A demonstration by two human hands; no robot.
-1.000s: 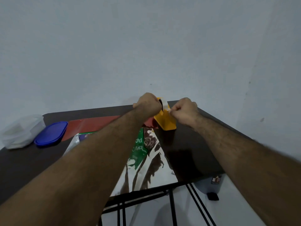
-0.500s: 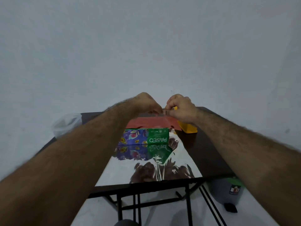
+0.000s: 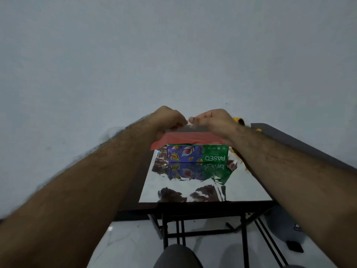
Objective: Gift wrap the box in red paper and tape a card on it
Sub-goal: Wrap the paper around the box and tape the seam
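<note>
Head view: the box is sitting on the sheet's silver underside at mid-counter, with the red paper folded over its top. Both hands are hovering above that fold: left hand is pinching what looks like clear tape, too faint to confirm; right hand has fingers bent, grip cannot be told. Probably readying to fix the flap. A yellow dispenser is peeking out behind the right wrist. A dark bin is standing on the floor.

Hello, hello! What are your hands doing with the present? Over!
Left hand and right hand pinch tape above box. Red paper folded over top. Front still bare.
</note>
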